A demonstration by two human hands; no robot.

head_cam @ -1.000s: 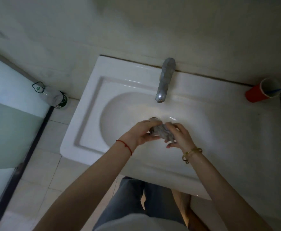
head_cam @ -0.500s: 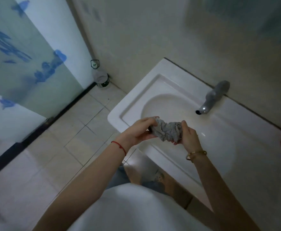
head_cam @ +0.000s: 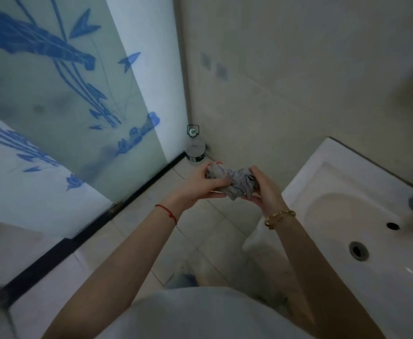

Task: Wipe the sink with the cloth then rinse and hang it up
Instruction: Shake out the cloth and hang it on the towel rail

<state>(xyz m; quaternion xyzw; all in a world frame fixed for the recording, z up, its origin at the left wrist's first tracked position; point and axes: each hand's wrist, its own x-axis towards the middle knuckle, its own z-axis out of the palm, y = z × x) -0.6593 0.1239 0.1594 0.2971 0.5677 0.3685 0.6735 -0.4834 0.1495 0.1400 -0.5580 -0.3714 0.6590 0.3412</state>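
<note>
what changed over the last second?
Both hands carried the cloth off the sink basin to the left, now over the floor tiles. Left hand and right hand kept their grip on it, bunched between them.

We have open tiled floor (head_cam: 200, 228) below our reach, hemmed on the left by the frosted glass door (head_cam: 66, 106), ahead by the wall (head_cam: 298, 81) with a bottle (head_cam: 195, 149) in the corner, and on the right by the sink (head_cam: 323, 172).
</note>
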